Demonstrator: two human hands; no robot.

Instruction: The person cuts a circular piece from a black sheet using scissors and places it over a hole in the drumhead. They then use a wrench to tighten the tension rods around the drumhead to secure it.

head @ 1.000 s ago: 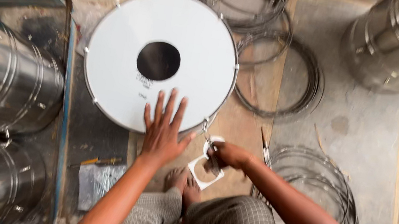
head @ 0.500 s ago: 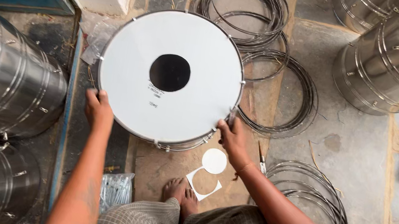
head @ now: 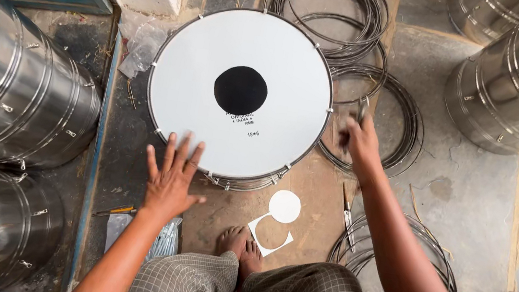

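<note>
drum [head: 234, 128] head-up, axis vertical | left hand [head: 169, 180] splayed on rim | right hand [head: 359, 139] grip blurred

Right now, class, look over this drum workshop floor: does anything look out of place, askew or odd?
Little stands out. The drum sits level, its white skin unmarked around the black dot. A cut paper square and loose white disc lie by the feet. The right hand is blurred at the rim; the left hand lies flat on the skin's edge.
</note>
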